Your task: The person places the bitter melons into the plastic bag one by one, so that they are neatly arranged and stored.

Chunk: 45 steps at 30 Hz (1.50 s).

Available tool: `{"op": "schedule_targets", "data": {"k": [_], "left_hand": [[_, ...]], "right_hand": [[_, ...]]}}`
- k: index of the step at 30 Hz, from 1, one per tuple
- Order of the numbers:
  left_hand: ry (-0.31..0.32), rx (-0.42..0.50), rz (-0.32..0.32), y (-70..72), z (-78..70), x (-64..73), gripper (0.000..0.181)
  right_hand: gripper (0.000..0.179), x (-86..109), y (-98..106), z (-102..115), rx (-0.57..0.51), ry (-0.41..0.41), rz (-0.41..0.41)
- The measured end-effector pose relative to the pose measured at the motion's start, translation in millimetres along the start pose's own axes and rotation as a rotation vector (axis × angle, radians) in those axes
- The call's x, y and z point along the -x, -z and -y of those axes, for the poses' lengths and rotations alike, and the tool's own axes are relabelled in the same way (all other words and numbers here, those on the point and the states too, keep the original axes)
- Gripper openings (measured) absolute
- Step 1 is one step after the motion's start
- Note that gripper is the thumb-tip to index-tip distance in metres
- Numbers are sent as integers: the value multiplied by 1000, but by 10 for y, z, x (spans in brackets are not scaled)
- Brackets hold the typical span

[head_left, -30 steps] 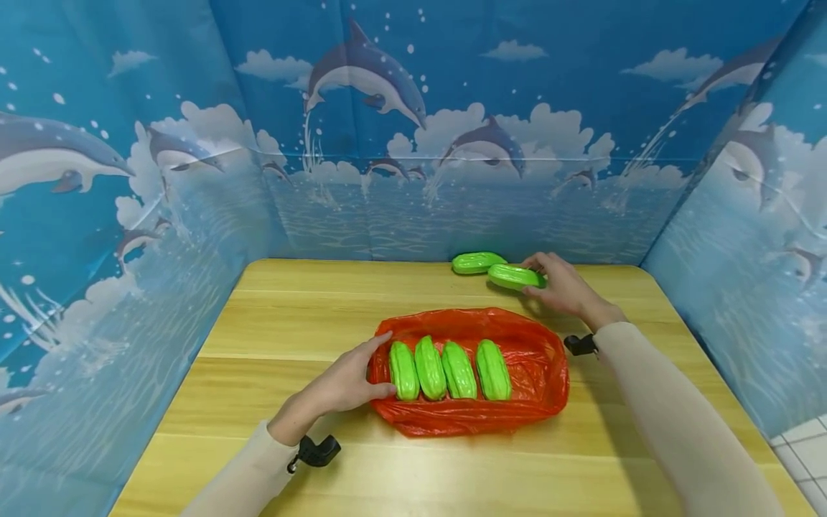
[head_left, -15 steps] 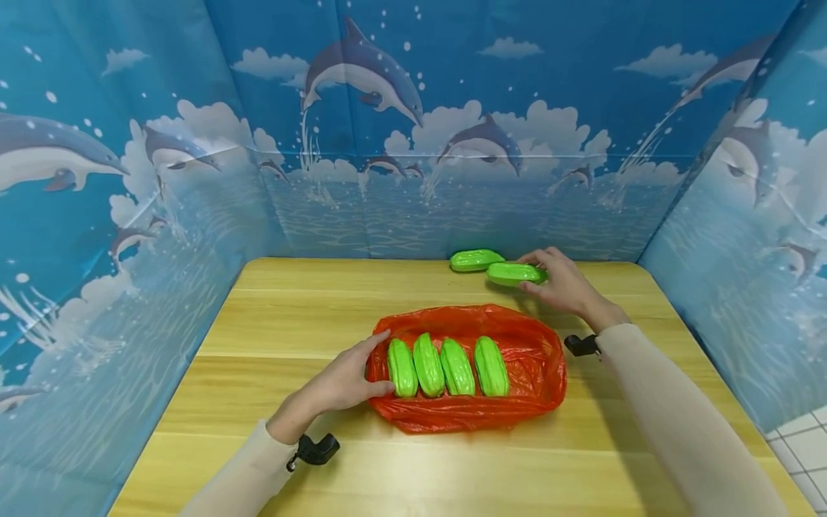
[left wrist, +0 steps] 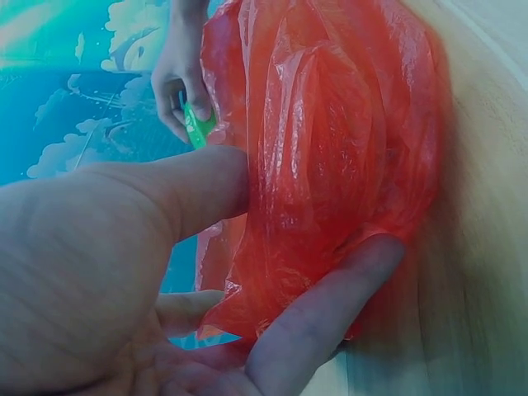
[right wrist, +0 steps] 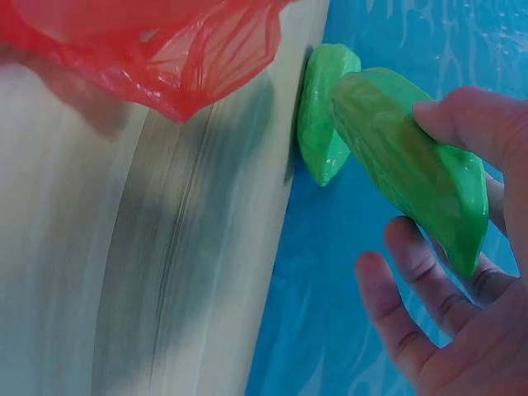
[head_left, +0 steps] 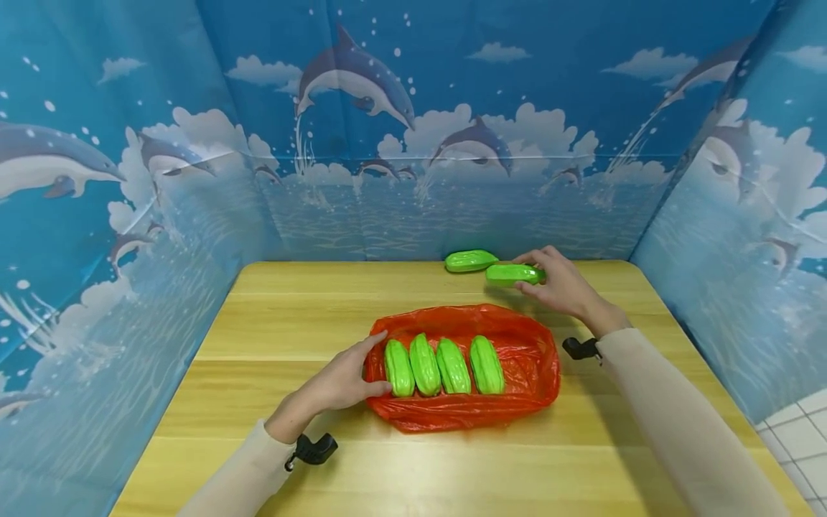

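Note:
My left hand (head_left: 339, 377) lies spread at the left end of a red plastic bag (head_left: 452, 420), thumb and fingers touching its rim. In the left wrist view, straight fingertips rest against the crinkled bag (left wrist: 330, 157). Inside the bag, several glossy green, ridged, gourd-like vegetables (head_left: 424, 365) lie side by side. At the back of the table, my right hand (head_left: 562, 283) pinches another green gourd-like vegetable (head_left: 507, 274) by its right end. The right wrist view shows the thumb on top of this vegetable (right wrist: 412, 148) and fingers beneath. One more green vegetable (head_left: 470, 261) lies just behind it.
The wooden table (head_left: 271, 316) ends at the back against a blue dolphin-print curtain (head_left: 388, 208), which also rises on both sides. Black wrist cameras (head_left: 315, 449) sit on both wrists. White floor tiles (head_left: 797, 438) show at lower right.
The head view has shifted slightly. The vegetable in my right hand shows a little more apart from the one behind it. My left hand stays at the bag.

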<state>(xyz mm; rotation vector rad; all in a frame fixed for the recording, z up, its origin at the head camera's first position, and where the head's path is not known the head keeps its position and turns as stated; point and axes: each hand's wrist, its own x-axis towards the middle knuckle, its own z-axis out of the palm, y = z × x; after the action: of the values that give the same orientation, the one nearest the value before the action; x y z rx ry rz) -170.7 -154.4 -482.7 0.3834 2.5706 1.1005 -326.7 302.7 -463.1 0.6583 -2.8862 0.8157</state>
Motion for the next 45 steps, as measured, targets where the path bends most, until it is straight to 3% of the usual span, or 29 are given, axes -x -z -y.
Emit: {"op": "schedule_targets", "data": {"k": [19,45], "left_hand": [[-22,-16,-32,-26,24,-7,99],[-23,-24,-19,-14,15,-5,98]], "right_hand": [[50,179,93,179,-12,19,-34],[45,316,112,420,3,137,-198]]}}
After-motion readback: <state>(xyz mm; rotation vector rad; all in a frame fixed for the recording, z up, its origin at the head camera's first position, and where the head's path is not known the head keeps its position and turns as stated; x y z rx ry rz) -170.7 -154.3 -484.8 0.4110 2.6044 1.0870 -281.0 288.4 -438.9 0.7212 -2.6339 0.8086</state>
